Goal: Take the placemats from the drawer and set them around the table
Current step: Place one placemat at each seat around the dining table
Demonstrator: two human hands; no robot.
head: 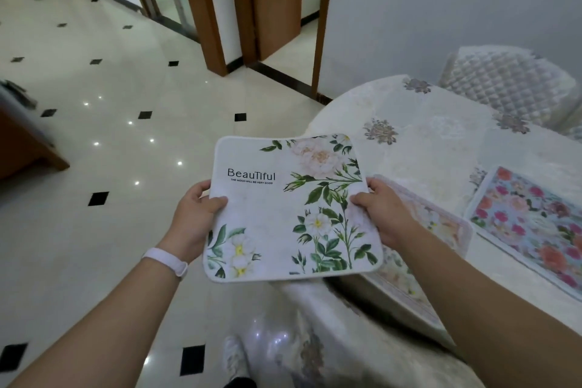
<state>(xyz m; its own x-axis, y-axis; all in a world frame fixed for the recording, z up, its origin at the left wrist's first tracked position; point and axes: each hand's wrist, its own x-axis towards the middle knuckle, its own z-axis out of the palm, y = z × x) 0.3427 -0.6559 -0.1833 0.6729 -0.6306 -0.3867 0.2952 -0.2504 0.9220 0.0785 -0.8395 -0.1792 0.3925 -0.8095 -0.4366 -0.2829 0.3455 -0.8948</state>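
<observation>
I hold a white placemat (283,214) printed with green leaves, pale flowers and the word "Beautiful" flat in the air, over the near left edge of the round table (419,148). My left hand (195,214) grips its left edge and my right hand (382,211) grips its right edge. Two placemats lie on the table: a pale peach floral one (441,230), partly under my right forearm, and a bright pink-and-blue floral one (532,227) further right.
The table wears a cream cloth with grey flower motifs that hangs to the floor. A quilted chair (507,85) stands behind it. Tiled floor (110,135) spreads to the left, with brown door frames (208,25) beyond and a wooden cabinet corner (28,148) at far left.
</observation>
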